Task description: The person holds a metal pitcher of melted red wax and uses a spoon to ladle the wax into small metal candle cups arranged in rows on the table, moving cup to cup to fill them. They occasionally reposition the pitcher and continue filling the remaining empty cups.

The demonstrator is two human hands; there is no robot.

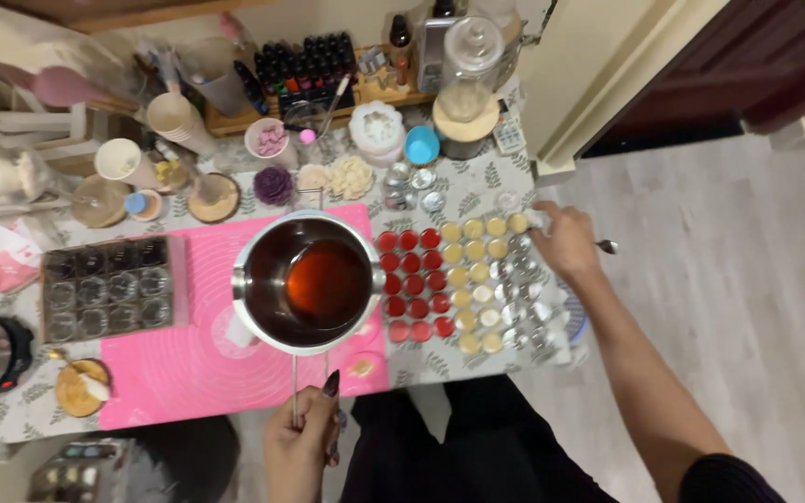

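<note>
I am watching the left hand [298, 447] closing its fingers [330, 387] around the thin wire handle [294, 391] of a steel melting pot [307, 279], which is hanging just beyond the knuckles over the pink mat [188, 363], while the right hand [566, 240] is gripping a small metal spoon [607, 246] at the far edge of the rows of tins. The pot is showing dark amber liquid (glossy, about half full), sitting beside red-filled tins [414, 284], cream-filled tins [477, 270] and empty silver tins [525, 298]. All of it is resting on a leaf-patterned tablecloth [11, 410] beside pale wood flooring [729, 279].
</note>
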